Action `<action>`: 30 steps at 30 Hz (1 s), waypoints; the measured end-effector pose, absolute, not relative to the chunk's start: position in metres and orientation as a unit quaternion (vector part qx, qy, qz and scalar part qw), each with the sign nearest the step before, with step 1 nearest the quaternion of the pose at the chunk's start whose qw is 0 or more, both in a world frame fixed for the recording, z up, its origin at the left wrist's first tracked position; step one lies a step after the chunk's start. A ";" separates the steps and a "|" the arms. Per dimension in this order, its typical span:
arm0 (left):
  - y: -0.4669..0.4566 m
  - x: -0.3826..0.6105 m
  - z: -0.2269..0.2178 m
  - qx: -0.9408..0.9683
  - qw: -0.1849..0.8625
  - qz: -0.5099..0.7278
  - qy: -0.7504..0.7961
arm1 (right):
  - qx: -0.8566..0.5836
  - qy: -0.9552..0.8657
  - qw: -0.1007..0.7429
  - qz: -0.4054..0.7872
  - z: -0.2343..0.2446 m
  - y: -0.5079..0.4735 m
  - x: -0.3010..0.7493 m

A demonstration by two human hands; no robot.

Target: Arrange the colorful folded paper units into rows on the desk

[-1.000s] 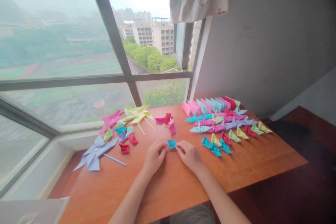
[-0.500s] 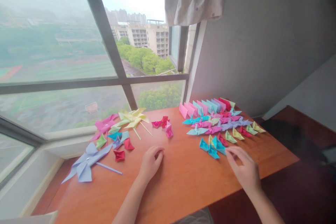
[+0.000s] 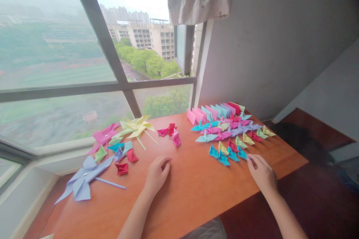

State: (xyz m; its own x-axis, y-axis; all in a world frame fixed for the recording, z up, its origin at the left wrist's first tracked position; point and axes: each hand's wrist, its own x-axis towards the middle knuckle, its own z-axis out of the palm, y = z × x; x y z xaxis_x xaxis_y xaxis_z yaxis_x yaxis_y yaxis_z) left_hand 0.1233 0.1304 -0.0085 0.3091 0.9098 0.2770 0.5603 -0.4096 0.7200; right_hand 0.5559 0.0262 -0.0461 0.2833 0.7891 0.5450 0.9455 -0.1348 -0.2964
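Observation:
My right hand (image 3: 263, 173) pinches the right tip of a blue folded-paper boat (image 3: 242, 153) on the table. Left of it lie more blue paper boats (image 3: 223, 159), with a yellow one (image 3: 223, 148) and a red one (image 3: 232, 145) just behind. My left hand (image 3: 157, 173) rests on the tabletop with its fingers loosely curled and nothing visible in them. The nearest pieces to it are a pink folded-paper piece (image 3: 175, 138) beyond the fingers and a red paper boat (image 3: 121, 169) to the left.
Rows of paper cranes (image 3: 207, 137) and upright folded papers (image 3: 200, 115) stand at the back right of the wooden table (image 3: 190, 186). Paper pinwheels on sticks, including a lavender one (image 3: 86, 175) and a yellow one (image 3: 138, 126), lie at the left by the window (image 3: 106, 87).
My right hand has moved slightly right, and the blue boat at its fingertips now sits apart from its blue neighbour. The whole view has shifted a little; my left hand stays on the table.

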 end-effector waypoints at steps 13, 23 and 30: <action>0.131 0.123 -0.010 0.765 0.254 0.343 0.482 | -0.747 -0.577 0.300 -0.136 -0.049 0.027 0.555; 0.131 0.123 -0.010 0.762 0.258 0.347 0.482 | -0.752 -0.575 0.286 -0.144 -0.047 0.028 0.553; 0.132 0.123 -0.012 0.763 0.259 0.345 0.481 | -0.757 -0.566 0.297 -0.138 -0.035 0.026 0.547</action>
State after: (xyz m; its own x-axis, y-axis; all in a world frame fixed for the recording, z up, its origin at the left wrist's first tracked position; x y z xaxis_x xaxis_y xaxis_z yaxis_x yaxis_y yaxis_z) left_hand 0.1228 0.1318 -0.0118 0.3000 0.9127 0.2776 0.5549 -0.4037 0.7274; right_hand 0.5475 0.0259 -0.0353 0.3217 0.7739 0.5455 0.9383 -0.1836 -0.2929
